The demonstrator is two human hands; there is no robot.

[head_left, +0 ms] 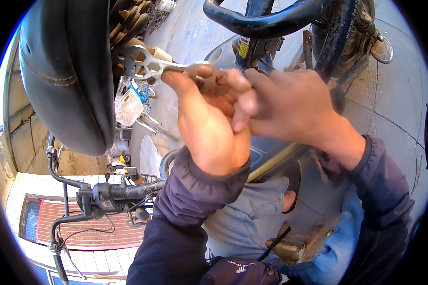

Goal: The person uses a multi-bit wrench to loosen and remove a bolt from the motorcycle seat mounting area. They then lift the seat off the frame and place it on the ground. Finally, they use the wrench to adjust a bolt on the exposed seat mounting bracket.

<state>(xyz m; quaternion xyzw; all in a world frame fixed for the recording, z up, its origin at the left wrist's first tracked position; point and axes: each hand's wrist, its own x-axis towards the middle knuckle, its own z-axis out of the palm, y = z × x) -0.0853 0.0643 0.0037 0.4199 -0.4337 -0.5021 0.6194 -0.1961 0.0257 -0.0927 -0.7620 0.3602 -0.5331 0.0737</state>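
A flat silver multi-hole wrench [150,69] with hexagonal cut-outs is held up in front of me, its wide head beside the black saddle [66,80]. My left hand [211,126] is closed around the wrench's other end, palm turned to the right, thumb along the metal. Against its fingers presses my right hand [290,102], back toward me and somewhat blurred. The right fingers are curled and mostly hidden, so what they grip cannot be made out. Just beyond both hands is a black tubular frame [266,23].
Handlebars [123,192] with cables lie at lower left. At upper right, a dark wheel [337,38] stands near a pedal [383,50]. Farther back are a bicycle with a pale basket [128,107] and brown gloves [128,21]. My legs and a black bag [238,270] are below.
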